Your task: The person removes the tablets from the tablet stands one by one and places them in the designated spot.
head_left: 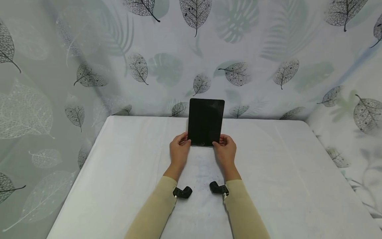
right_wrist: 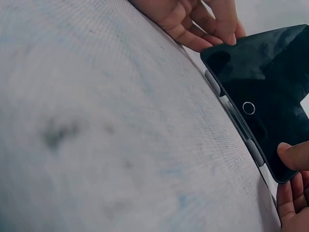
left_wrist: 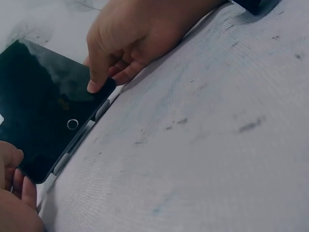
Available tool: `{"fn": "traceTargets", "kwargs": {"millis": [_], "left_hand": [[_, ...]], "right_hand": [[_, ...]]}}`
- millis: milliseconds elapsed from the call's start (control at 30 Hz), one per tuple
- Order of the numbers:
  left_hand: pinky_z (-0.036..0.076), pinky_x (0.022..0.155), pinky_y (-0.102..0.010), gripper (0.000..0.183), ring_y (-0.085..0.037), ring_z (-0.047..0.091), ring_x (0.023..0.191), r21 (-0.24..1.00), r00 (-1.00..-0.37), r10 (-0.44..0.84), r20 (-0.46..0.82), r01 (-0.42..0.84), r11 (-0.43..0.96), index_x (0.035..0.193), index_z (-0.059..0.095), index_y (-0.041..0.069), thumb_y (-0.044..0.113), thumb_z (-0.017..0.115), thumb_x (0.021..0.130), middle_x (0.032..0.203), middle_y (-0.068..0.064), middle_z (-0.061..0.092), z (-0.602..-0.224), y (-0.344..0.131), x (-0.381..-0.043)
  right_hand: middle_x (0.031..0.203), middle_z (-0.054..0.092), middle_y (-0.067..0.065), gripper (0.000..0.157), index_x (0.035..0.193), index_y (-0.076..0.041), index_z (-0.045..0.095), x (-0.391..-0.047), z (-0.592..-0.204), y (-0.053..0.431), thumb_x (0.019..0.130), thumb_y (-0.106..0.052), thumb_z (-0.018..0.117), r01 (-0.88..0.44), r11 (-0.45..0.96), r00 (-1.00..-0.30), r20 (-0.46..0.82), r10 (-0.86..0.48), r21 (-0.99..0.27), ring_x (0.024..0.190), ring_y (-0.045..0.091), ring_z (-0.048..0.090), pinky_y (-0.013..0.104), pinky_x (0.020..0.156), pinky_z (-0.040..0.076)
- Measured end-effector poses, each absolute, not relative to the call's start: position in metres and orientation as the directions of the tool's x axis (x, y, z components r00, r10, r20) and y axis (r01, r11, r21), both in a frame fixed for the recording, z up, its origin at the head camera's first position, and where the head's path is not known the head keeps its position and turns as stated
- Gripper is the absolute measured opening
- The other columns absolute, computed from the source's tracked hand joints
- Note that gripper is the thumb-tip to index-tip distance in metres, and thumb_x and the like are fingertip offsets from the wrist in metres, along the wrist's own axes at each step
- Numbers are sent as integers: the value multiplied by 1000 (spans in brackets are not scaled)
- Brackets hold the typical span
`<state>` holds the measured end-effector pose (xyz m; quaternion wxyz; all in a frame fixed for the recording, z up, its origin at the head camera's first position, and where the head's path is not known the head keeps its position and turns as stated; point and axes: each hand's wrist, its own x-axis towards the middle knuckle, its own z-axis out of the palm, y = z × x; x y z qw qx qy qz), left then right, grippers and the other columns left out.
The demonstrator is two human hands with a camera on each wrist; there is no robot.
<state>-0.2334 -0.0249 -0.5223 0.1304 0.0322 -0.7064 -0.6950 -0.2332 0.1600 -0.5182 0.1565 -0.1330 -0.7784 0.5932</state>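
Note:
Both hands hold a black tablet [head_left: 206, 121] near the far edge of the table, its dark screen towards me and its round button at the lower edge. My left hand [head_left: 180, 149] pinches the lower left corner, thumb on the front and fingers behind. The lower right corner is gripped the same way by my right hand [head_left: 225, 149]. In the left wrist view, grey rounded pieces [left_wrist: 102, 110] show along the tablet's lower edge; the right wrist view shows similar grey pieces [right_wrist: 254, 152]. What lies behind the tablet is hidden.
A white cloth [head_left: 134, 159] with faint smudges covers the table. Leaf-patterned curtains [head_left: 170, 43] stand behind it and at both sides. Each sleeved wrist wears a small black camera, one on the left [head_left: 182, 192] and one on the right [head_left: 219, 188].

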Motion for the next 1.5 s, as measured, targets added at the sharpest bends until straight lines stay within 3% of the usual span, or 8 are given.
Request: {"fn": "traceTargets", "kwargs": {"millis": [300,533,633,867,1267,1500], "left_hand": [[56,84,-15,29,-15,66,101,988,-969,-238,61,93,-123,119,75,4,-2,72,91,109,-11,72,-523,-25,-233],[57,82,-16,28,-11,65,94,958,-976,-218,21,82,-274,117,75,-1,-6,72,89,101,-2,72,-518,-20,-235],[57,83,-17,29,-11,65,97,957,-977,-208,33,91,-276,119,74,0,-6,71,90,102,-1,71,-513,-18,-236],[57,82,-17,31,-12,65,99,956,-979,-187,82,131,-263,121,73,0,-7,69,91,104,-4,70,-494,-11,-233],[57,77,-16,31,-17,66,96,937,-975,-130,179,209,-281,121,72,-4,-7,71,90,105,-12,69,-458,13,-216],[55,85,-15,38,-11,63,99,934,-972,-26,233,231,-272,129,69,-1,-7,69,92,116,-20,66,-449,28,-216]], "right_hand": [[104,62,18,34,115,6,62,-230,-520,166,84,7,75,-46,229,-928,126,351,-972,95,20,56,9,76,45],[112,65,24,35,118,8,59,-230,-514,176,85,12,71,-90,112,-949,120,292,-990,96,13,61,10,79,50],[112,66,24,36,119,7,57,-230,-509,180,87,13,70,-88,81,-959,107,262,-993,92,4,64,10,80,53],[95,65,-6,39,121,4,56,-226,-487,193,86,19,67,-109,-46,-973,98,207,-993,90,5,65,14,81,57],[96,66,-5,43,126,2,61,-213,-453,228,87,16,69,-130,-31,-969,120,216,-991,90,7,64,14,80,58],[98,67,1,49,132,3,62,-203,-443,245,87,20,65,-161,-161,-960,117,253,-974,89,9,69,20,80,61]]}}
